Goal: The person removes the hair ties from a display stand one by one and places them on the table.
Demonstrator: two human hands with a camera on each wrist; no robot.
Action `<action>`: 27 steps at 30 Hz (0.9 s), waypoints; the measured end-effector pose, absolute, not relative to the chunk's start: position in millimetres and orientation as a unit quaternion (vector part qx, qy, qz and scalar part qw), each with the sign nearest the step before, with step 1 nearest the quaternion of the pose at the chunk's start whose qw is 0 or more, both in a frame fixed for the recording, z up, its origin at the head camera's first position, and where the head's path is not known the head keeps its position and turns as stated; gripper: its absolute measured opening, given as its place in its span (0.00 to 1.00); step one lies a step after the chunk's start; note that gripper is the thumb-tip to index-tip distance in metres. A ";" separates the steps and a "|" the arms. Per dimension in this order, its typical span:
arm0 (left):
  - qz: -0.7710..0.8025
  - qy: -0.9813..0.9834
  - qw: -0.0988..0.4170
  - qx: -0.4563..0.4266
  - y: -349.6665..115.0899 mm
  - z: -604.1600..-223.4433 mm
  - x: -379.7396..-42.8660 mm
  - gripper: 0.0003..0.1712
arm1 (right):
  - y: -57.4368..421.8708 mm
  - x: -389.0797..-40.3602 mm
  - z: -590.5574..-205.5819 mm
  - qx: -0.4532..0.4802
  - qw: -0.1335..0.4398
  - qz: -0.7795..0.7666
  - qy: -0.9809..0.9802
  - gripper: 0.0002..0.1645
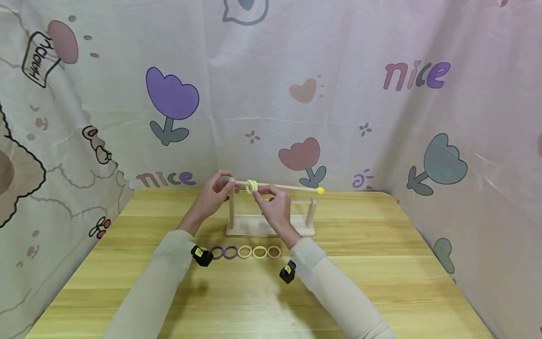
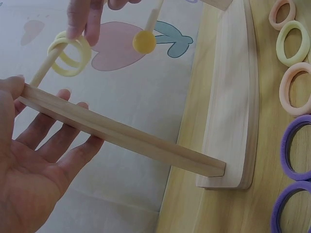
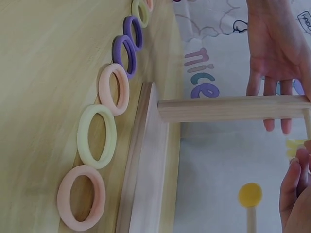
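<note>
A wooden stand [image 1: 271, 230] has a left post [image 2: 121, 126] whose top my left hand [image 1: 215, 194] grips, thumb on one side and fingers behind. From that post top a thin rod [image 1: 292, 187] runs right to a yellow ball [image 1: 320, 190]. Two pale yellow hair ties [image 2: 73, 54] hang around the rod near the post. My right hand [image 1: 275, 207] pinches them between thumb and fingers. A lower rod with its own yellow ball [image 3: 250, 195] reaches in from the shorter right post [image 1: 311, 214].
In front of the stand lies a row of hair ties on the wooden table [image 1: 360, 282]: peach [image 3: 114, 90], pale yellow [image 3: 97, 137] and purple [image 2: 294, 146]. The left wrist partly covers the row's left end. A printed curtain [image 1: 338, 61] hangs behind the table.
</note>
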State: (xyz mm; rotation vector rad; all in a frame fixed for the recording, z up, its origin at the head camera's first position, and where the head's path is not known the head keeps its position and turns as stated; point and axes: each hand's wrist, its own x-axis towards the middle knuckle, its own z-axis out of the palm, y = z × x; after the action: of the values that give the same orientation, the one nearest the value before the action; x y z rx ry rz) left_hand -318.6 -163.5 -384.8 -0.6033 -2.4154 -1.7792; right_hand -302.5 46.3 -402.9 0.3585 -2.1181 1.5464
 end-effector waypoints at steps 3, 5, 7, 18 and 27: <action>-0.578 -0.791 0.043 -0.198 -163.3 -384.6 -318.4 0.18 | 47.9 -302.0 -403.9 0.123 0.250 0.566 -0.776 0.07; -0.579 -0.790 0.043 -0.198 -163.1 -384.4 -318.2 0.18 | 48.5 -301.9 -404.5 0.118 0.255 0.568 -0.774 0.06; -0.582 -0.788 0.042 -0.197 -162.9 -384.0 -317.8 0.18 | 49.3 -301.9 -405.1 0.113 0.260 0.570 -0.771 0.05; -0.586 -0.787 0.039 -0.191 -163.1 -383.9 -318.0 0.19 | 58.3 -300.4 -407.9 0.105 0.281 0.570 -0.765 0.04; -0.586 -0.787 0.038 -0.190 -163.1 -383.5 -316.6 0.18 | 67.8 -298.2 -407.7 0.102 0.286 0.576 -0.759 0.05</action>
State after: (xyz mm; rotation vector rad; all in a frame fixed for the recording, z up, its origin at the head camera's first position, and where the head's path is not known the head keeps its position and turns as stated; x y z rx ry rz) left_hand -316.6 -163.1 -383.5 -0.5840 -2.4144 -1.7974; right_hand -298.2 67.8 -407.7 0.2719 -2.0275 1.5403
